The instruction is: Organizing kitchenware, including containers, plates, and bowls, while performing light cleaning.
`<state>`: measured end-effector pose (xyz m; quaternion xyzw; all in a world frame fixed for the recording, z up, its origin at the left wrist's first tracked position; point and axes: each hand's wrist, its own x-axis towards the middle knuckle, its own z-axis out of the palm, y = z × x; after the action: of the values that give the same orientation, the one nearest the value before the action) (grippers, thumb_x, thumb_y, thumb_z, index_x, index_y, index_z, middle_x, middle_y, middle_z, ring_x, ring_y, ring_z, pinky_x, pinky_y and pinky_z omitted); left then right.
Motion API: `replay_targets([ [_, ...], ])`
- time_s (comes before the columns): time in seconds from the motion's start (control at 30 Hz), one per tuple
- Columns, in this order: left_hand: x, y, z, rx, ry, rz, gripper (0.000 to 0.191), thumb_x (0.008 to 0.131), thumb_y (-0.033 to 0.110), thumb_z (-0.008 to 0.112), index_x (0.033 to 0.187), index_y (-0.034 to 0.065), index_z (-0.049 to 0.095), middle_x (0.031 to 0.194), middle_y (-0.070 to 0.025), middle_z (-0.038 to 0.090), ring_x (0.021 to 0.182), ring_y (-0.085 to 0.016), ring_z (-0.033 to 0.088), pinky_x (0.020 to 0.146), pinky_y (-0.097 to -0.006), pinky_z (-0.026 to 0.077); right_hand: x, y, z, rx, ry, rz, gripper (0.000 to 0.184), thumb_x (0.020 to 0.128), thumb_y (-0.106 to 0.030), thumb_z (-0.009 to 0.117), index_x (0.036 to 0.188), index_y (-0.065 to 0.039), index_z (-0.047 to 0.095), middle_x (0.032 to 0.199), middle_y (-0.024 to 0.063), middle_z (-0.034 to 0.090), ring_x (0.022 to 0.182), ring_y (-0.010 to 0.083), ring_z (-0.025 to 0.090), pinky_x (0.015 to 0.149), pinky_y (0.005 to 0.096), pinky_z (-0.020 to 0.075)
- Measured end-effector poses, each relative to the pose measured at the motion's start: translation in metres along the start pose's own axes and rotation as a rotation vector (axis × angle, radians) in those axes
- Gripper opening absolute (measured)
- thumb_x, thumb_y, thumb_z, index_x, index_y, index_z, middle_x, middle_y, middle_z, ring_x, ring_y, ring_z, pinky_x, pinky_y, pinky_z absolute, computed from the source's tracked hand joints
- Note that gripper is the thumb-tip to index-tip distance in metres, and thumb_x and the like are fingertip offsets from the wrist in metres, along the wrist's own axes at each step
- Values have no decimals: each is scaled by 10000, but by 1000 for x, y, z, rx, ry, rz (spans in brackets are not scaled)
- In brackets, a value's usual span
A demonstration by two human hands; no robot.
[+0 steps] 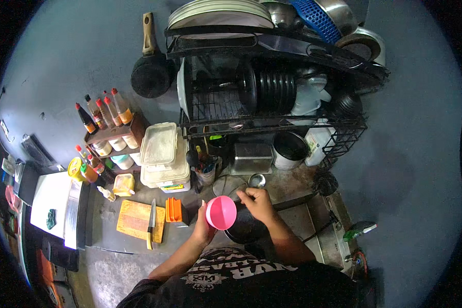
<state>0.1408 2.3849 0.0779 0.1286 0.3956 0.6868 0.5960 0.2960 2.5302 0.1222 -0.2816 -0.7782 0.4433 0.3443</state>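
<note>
My left hand grips a pink plastic bowl by its left side, its mouth tipped partly toward me. The inside looks bare. Just right of the bowl, my right hand is raised with curled fingers; whether something small is inside them cannot be seen. A round metal bowl-shaped piece, perhaps a ladle's head, shows just beyond that hand. Below both hands is a dark round pan, partly covered by the bowl and my right arm.
A knife lies on a wooden cutting board at left, beside an orange-topped box. Sauce bottles and stacked plastic containers stand behind. A black dish rack overhangs the counter; a sink is at right.
</note>
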Motion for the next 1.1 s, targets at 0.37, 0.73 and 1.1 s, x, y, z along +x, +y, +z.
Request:
replay_targets([
  [0.37,5,-5,3,35,4,-68,705,1033,697,314,1387,146,574,1262,-58,676,1130,-204,662,922,-372,539,-11,20,-7,-51,-98,20,242,968,-169,734,830,6,640,646,38,589,603,93,552,563,294,437],
  [0.73,11,-5,6,11,43,-72,711,1028,706,315,1393,148,563,1244,-60,670,1090,-199,661,857,-366,546,-6,33,4,193,89,-3,157,993,-84,669,1131,-8,667,1002,45,698,843,97,637,745,273,527],
  [1.1,24,-9,8,66,-39,-53,694,1024,711,326,1377,163,565,1200,-43,679,1036,-183,680,775,-335,561,-9,53,-7,211,-24,54,158,980,-121,708,1085,-4,690,969,40,722,861,81,651,758,253,524],
])
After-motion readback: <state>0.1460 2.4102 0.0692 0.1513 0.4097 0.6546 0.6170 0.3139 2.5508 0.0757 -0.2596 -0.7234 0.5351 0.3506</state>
